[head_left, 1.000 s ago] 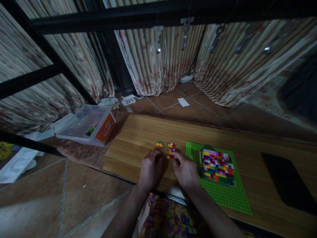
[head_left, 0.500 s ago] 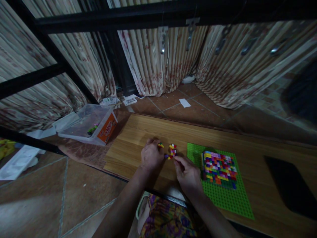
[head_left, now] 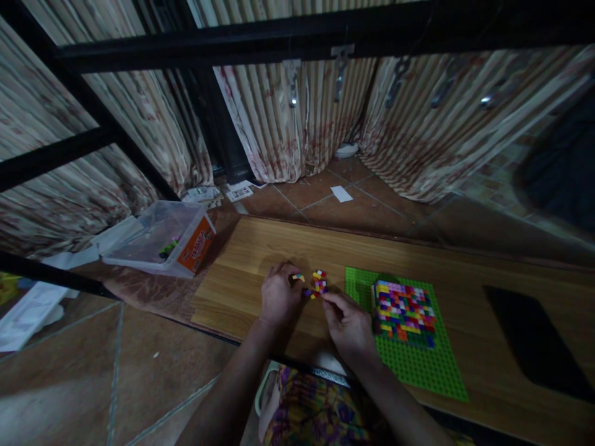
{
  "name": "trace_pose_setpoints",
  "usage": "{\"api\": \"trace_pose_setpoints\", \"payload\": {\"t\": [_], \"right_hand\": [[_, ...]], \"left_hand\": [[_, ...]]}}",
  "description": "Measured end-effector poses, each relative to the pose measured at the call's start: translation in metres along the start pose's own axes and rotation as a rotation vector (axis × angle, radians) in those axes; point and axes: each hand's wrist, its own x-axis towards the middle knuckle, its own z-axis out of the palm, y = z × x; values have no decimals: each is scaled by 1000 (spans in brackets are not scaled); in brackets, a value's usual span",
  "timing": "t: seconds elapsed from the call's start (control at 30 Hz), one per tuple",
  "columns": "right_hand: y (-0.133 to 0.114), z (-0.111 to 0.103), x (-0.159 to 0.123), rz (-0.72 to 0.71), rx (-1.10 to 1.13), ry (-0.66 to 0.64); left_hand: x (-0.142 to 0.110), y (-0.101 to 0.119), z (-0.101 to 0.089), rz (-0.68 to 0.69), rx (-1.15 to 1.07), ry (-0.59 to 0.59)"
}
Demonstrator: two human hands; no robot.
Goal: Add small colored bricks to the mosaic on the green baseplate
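My left hand (head_left: 280,295) is curled low over the wooden board, with a few small yellow and teal building bricks (head_left: 298,278) at its fingertips. To their right lies a small loose pile of building bricks (head_left: 320,282) in red, yellow, white and purple. My right hand (head_left: 351,325) has thumb and forefinger pinched together at the pile's near edge; what lies between them is too small to make out. Right of that hand, a multicoloured block of stacked bricks (head_left: 404,310) sits on a green studded baseplate (head_left: 430,371).
A clear plastic bin (head_left: 160,238) with an orange label and a few bricks inside stands left of the wooden board (head_left: 251,241). On the board's right side is a dark flat object (head_left: 534,341). Papers (head_left: 341,194) lie on the tiled floor before curtains and a black metal frame.
The whole view has shifted slightly. Both hands stay close to the small pile, and the bricks at my left fingertips are turned a little differently.
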Motion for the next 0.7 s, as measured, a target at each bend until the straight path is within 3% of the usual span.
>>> {"api": "trace_pose_setpoints", "payload": {"t": [0.23, 0.37, 0.53, 0.7], "right_hand": [[-2, -1, 2, 55, 81, 15], [-7, 0, 5, 222, 346, -3], [-17, -1, 4, 404, 652, -133], [-32, -12, -9, 336, 641, -298]], "left_hand": [[-1, 0, -5, 27, -99, 9], [-16, 11, -14, 90, -285, -50], [-44, 22, -26, 106, -520, -126], [-61, 18, -41, 89, -567, -253]]}}
